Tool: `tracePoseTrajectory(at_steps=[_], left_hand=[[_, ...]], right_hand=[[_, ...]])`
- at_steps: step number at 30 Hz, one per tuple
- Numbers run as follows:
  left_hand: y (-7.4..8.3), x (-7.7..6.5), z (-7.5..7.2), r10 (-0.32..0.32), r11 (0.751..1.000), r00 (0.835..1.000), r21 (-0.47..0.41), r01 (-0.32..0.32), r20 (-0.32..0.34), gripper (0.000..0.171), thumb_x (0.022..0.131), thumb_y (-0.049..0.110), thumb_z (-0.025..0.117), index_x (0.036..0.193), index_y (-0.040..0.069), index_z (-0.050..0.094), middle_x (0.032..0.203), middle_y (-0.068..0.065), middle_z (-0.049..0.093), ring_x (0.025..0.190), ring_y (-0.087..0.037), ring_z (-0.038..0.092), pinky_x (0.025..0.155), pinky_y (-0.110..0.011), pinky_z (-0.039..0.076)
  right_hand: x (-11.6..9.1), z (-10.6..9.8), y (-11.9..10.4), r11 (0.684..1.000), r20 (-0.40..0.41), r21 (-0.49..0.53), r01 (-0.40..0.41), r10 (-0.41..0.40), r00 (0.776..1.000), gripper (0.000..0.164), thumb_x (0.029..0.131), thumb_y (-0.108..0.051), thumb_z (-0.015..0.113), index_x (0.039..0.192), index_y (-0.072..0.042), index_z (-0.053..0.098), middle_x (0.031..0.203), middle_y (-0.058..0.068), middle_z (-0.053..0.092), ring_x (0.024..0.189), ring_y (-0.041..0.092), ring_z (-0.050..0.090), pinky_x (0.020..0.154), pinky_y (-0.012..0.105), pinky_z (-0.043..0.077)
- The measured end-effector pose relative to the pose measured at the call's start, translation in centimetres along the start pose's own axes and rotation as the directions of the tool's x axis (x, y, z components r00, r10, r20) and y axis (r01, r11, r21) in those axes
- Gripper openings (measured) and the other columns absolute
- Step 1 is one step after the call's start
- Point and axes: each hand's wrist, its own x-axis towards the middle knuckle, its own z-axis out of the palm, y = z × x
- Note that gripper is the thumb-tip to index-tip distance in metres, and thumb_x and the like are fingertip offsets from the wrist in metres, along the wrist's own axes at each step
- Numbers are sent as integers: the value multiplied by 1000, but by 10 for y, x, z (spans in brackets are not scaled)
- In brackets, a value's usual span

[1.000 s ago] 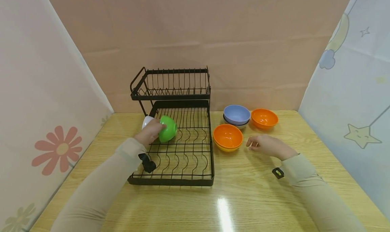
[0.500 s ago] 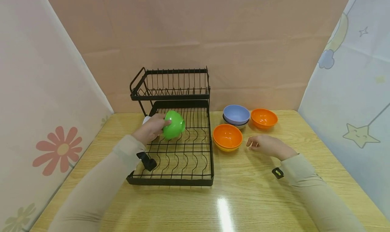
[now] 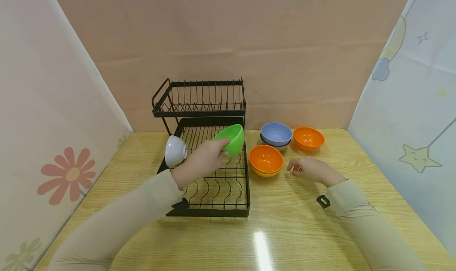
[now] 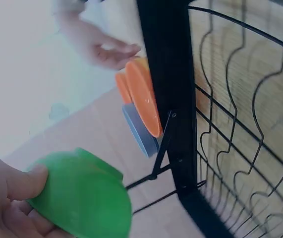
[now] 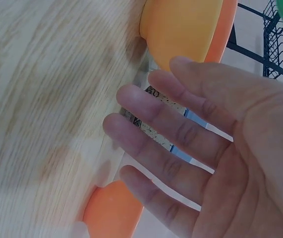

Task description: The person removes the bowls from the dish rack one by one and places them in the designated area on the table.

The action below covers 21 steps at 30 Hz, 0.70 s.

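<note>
A green bowl is held by its rim in my left hand, tilted, above the right side of the dish rack's lower tier. In the left wrist view the thumb lies on one side of the green bowl and the fingers on the other. My right hand stays just right of an orange bowl nested in a yellow bowl. Its fingers are loosely bent and hold nothing. A white bowl stands on its side in the rack's left part.
The black two-tier dish rack stands on the wooden table. Behind the orange and yellow pair, a blue bowl sits in a dark-rimmed bowl. Right of these is another orange bowl.
The left hand has carried the green bowl rightward from beside the white bowl, turning its opening upward. More of the white bowl now shows. My right hand has hardly moved.
</note>
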Motion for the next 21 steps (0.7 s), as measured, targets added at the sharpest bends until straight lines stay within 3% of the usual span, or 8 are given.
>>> tracePoseTrajectory(at_steps=[2, 4, 6, 8, 10, 12, 16, 21], left_hand=[[8, -5, 5, 80, 988, 997, 131, -78, -13, 21, 93, 5, 63, 113, 6, 57, 84, -7, 67, 54, -11, 55, 49, -18, 47], [13, -9, 11, 181, 950, 983, 263, -168, -23, 23, 91, 1, 64, 112, 7, 58, 80, -6, 68, 52, -10, 56, 46, -18, 46], [15, -11, 18, 309, 874, 950, 405, -268, -39, 22, 89, 0, 66, 108, 9, 60, 79, -3, 70, 54, -10, 58, 49, -19, 48], [14, -13, 25, 430, 779, 902, 522, -346, -44, 25, 84, -4, 68, 104, 9, 62, 77, 0, 70, 57, -10, 60, 53, -20, 50], [12, -13, 31, 514, 693, 857, 604, -394, -30, 24, 82, -2, 71, 101, 11, 63, 78, 3, 71, 60, -9, 61, 57, -20, 50], [10, -14, 37, 561, 631, 828, 646, -430, 4, 25, 80, -1, 72, 98, 13, 63, 77, 6, 71, 62, -7, 61, 60, -19, 49], [6, -14, 45, 587, 590, 808, 656, -470, 52, 21, 81, 1, 72, 94, 16, 63, 73, 8, 69, 58, -6, 58, 59, -17, 46], [2, -14, 50, 587, 605, 807, 629, -488, 61, 19, 83, 2, 71, 94, 16, 63, 70, 9, 67, 56, -5, 55, 58, -18, 47]], right_hand=[[0, 0, 0, 1000, -1, 1, 2, -2, 1000, 11, 91, -10, 63, 99, -11, 70, 93, -2, 72, 81, 13, 64, 74, 36, 53], [-1, 0, 1, 1000, -1, 4, 2, -2, 1000, 11, 91, -10, 63, 99, -11, 70, 93, -2, 72, 81, 12, 64, 74, 35, 53], [-1, -1, 1, 1000, 1, 7, 3, -3, 1000, 10, 91, -10, 63, 99, -11, 70, 93, -2, 72, 80, 12, 64, 73, 35, 53], [-1, 0, 1, 1000, 1, 8, 0, 0, 1000, 10, 91, -10, 64, 99, -11, 70, 93, -2, 72, 80, 12, 64, 74, 35, 53], [0, 0, 1, 1000, 2, 7, -1, 1, 1000, 10, 91, -11, 64, 99, -11, 70, 93, -2, 72, 80, 12, 63, 74, 36, 53], [0, 0, 1, 1000, 3, 5, -6, 6, 1000, 11, 91, -11, 64, 100, -11, 70, 93, -2, 72, 81, 12, 64, 75, 36, 53], [0, 0, 1, 1000, 8, 8, -1, 1, 1000, 11, 91, -11, 64, 100, -10, 70, 93, -2, 72, 81, 12, 64, 76, 37, 54], [0, 1, 2, 1000, 16, 9, 0, 0, 1000, 11, 91, -11, 63, 100, -11, 70, 93, -2, 72, 81, 13, 64, 76, 37, 54]])
